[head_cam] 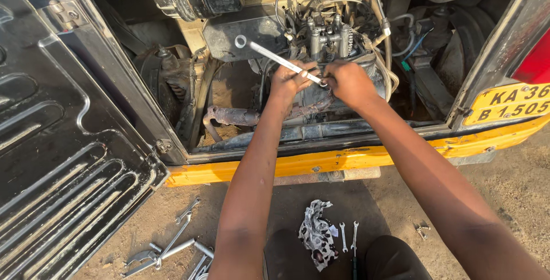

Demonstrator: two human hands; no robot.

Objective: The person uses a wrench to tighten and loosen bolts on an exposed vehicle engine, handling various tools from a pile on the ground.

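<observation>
Two hands (pixel 321 82), one ring spanner (pixel 275 57), one engine (pixel 329 39), two small spanners (pixel 348 237)

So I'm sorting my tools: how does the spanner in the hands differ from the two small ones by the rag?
The held spanner is long, raised at a slant over the engine, with a ring end showing. The two small spanners are short, lie on the ground beside the rag, and show open ends. All are bare silvery metal.
</observation>
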